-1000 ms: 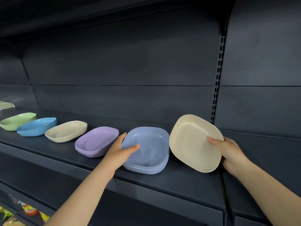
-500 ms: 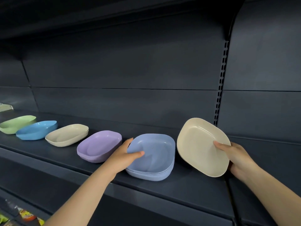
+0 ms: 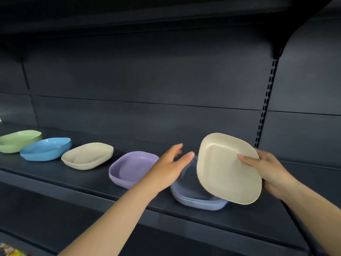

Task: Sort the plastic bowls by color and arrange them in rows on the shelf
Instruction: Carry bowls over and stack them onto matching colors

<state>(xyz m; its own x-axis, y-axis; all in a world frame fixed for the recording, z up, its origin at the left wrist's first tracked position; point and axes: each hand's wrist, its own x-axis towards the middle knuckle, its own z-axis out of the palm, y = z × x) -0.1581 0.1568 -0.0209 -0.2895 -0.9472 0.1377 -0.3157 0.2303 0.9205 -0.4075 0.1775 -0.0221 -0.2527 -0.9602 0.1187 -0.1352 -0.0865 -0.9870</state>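
Cream square plastic bowl (image 3: 227, 170) tilts in the gripping right hand (image 3: 271, 170) above stacked periwinkle plastic bowls (image 3: 197, 200); left hand (image 3: 166, 169) hovers, fingers spread.

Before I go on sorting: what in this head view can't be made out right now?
- Periwinkle bowl stack: its inside is hidden by the left hand and the tilted cream bowl; count unclear.
- Right hand: the fingers behind the cream bowl are hidden.
- Left hand fingertips: motion-blurred, so contact with the stack is unclear.
- Green bowl: cut off by the left edge.
- Packets at bottom left: cropped, blurred.
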